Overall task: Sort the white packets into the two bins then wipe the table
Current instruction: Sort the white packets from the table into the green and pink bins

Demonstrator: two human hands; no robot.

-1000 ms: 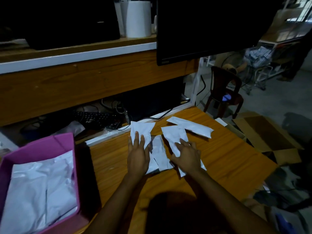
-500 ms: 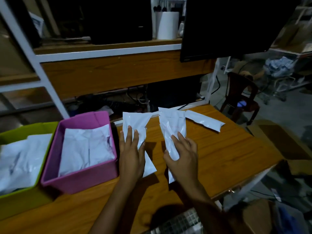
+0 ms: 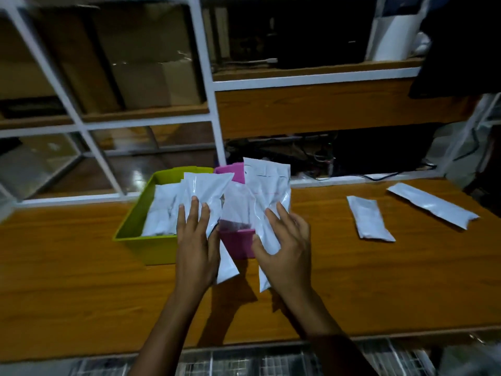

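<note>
Holding perhaps two packets (image 3: 208,191); two bins (image 3: 146,246)

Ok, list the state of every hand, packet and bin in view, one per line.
left hand: holds left packet up, off the table
right hand: holds right packet up
green bin: open, white packets inside
pink bin: open, mostly hidden by the held packets
near loose packet: flat on table, unsorted
far loose packet: flat on table, unsorted

White metal shelf frame (image 3: 202,77) behind, blurry cardboard boxes (image 3: 151,58) on left shelves, tangled cables (image 3: 311,156) under wooden shelf (image 3: 325,112), white container (image 3: 393,36) upper right, wire mesh (image 3: 244,362) at bottom edge.
</note>
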